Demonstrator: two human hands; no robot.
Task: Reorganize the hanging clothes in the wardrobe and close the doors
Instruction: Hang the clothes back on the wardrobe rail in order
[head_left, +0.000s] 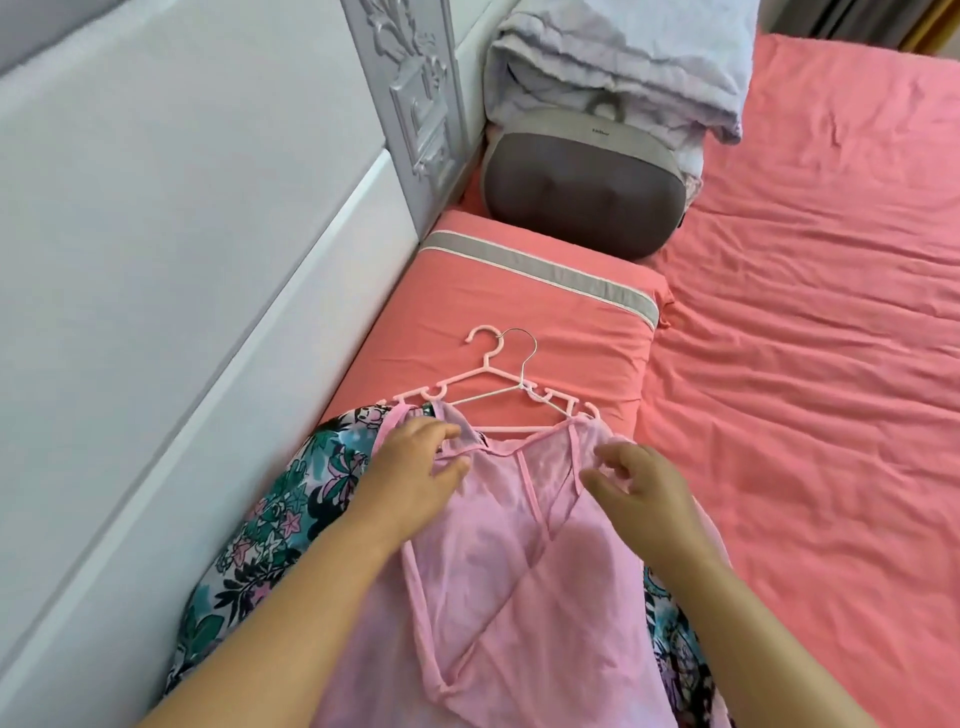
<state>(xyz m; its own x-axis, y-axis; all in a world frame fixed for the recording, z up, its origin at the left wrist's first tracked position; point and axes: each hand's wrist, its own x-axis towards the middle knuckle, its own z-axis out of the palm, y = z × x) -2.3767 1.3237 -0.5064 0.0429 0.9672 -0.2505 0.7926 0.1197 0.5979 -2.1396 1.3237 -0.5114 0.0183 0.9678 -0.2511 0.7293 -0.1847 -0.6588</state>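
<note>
A sheer pink garment (498, 587) lies flat on the bed on top of a floral green, black and pink garment (280, 514). Two hangers rest on the coral pillow above them: a pink plastic hanger (485, 364) and a white hanger with a wire hook (519, 387). My left hand (415, 473) rests on the pink garment's left shoulder, fingers spread and touching the fabric. My right hand (634, 483) hovers at the garment's right strap, fingers curled and apart, holding nothing that I can see. No wardrobe is in view.
A coral pillow (571, 322) with a grey band lies near the white padded headboard (182, 260). Behind it stand a grey massage cushion (576, 192) and a folded lilac blanket (623, 57). The coral bed sheet (810, 312) stretches to the right.
</note>
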